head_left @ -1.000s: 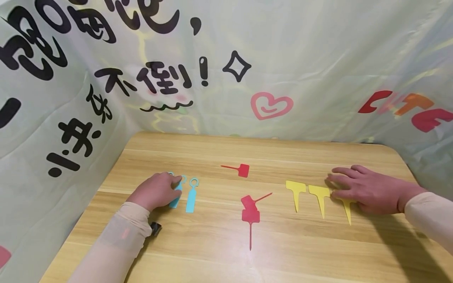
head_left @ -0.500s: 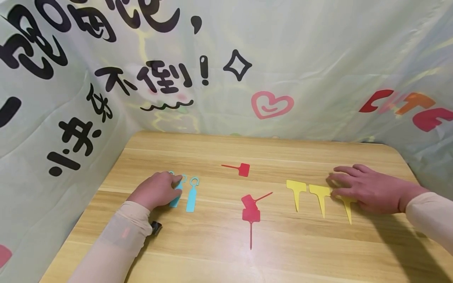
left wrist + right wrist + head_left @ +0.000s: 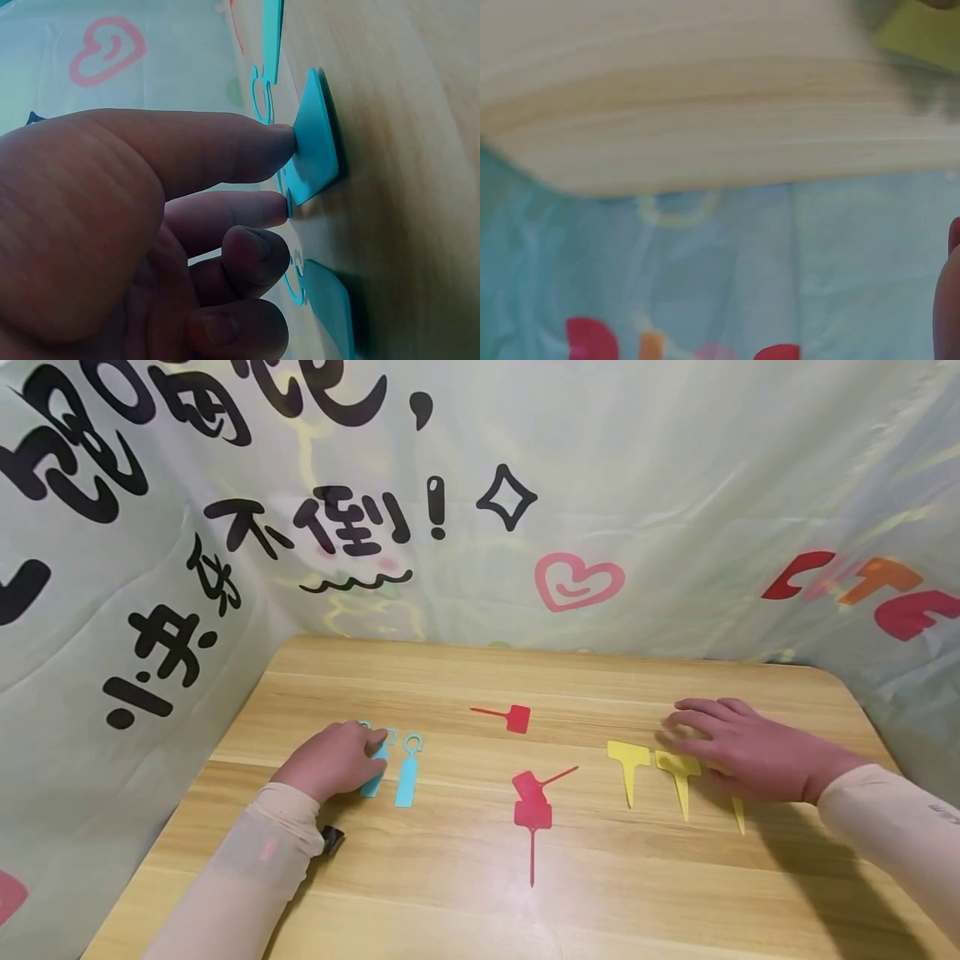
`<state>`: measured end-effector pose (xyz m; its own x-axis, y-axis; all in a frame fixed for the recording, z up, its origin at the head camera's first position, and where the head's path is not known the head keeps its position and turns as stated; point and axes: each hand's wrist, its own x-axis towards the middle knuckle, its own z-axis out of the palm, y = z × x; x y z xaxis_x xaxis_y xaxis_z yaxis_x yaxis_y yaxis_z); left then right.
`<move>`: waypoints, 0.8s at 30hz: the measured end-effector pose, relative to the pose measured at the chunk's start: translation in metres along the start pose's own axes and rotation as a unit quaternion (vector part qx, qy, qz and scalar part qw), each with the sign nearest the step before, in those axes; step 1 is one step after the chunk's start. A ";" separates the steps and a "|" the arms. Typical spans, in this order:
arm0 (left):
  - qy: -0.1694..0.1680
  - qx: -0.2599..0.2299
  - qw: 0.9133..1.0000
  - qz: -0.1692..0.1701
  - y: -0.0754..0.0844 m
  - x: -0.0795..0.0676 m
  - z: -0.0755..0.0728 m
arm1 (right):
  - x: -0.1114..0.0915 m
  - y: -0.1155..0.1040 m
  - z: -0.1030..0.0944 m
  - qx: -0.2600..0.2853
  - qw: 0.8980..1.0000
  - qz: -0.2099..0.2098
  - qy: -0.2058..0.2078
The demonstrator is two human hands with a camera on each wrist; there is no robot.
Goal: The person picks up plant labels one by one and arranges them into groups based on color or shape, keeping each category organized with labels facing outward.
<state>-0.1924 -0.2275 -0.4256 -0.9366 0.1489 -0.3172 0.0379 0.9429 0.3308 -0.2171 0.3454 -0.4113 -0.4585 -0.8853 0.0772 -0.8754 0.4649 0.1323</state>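
My left hand [image 3: 330, 764] is at the left of the table, thumb and index finger on the middle blue hook tag [image 3: 315, 154]. In the left wrist view the thumb tip meets its flat body and the index fingertip is at its hook. Another blue hook tag [image 3: 406, 777] lies to the right, and a third [image 3: 330, 304] is mostly under the hand. My right hand [image 3: 750, 752] hovers with spread fingers above the yellow T-shaped plant labels. The left label [image 3: 625, 764] and middle label [image 3: 678, 768] show; the right label [image 3: 739, 814] is mostly covered.
Between the hands, two red plant labels [image 3: 532, 814] overlap, stems pointing different ways. Farther back lies another red label [image 3: 518, 719], stem leftward. A small black object [image 3: 332, 839] is by the left wrist. A printed cloth [image 3: 660, 510] borders the wooden table [image 3: 450, 893].
My right hand has shifted left from the right yellow label toward the middle one, covering more of the right label. My left hand has stayed at the blue tags.
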 end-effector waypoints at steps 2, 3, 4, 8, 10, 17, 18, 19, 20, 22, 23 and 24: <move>0.000 0.001 1.000 0.001 0.000 0.000 0.000 | 0.010 -0.005 0.002 0.011 1.000 0.007 0.011; 0.000 0.001 1.000 0.000 0.000 0.000 0.000 | 0.015 -0.007 0.004 0.017 1.000 0.008 0.017; -0.001 0.001 1.000 -0.001 0.000 0.000 -0.001 | 0.019 -0.010 0.006 0.023 0.999 0.006 0.024; 0.000 0.002 1.000 0.002 0.000 -0.001 -0.001 | 0.039 -0.025 0.014 0.037 0.999 0.008 0.027; 0.000 0.003 1.000 0.004 0.001 -0.001 -0.002 | 0.048 -0.033 0.018 0.044 0.999 0.012 0.025; -0.003 0.002 1.000 0.008 0.002 0.000 -0.003 | 0.083 -0.057 0.023 0.060 0.998 0.015 0.032; -0.004 0.001 1.000 0.009 0.002 0.000 -0.003 | 0.088 -0.060 0.024 0.061 0.997 0.013 0.038; -0.004 0.000 1.000 0.008 0.002 0.000 -0.003 | 0.093 -0.063 0.025 0.063 0.997 0.012 0.044; -0.004 -0.002 1.000 0.006 0.001 0.000 -0.002 | 0.097 -0.066 0.025 0.066 0.996 0.010 0.050; -0.006 -0.005 1.000 0.004 0.001 0.000 -0.002 | 0.106 -0.071 0.027 0.074 0.995 0.004 0.061; -0.006 -0.005 1.000 0.005 0.001 -0.001 -0.002 | 0.111 -0.074 0.028 0.079 0.995 0.002 0.064; -0.006 -0.006 1.000 0.006 0.000 -0.001 -0.002 | 0.115 -0.077 0.029 0.084 0.994 0.000 0.066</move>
<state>-0.1925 -0.2277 -0.4235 -0.9322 0.1640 -0.3228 0.0450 0.9372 0.3460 -0.2065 0.2075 -0.4410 -0.4446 -0.8714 0.2074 -0.8935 0.4477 -0.0340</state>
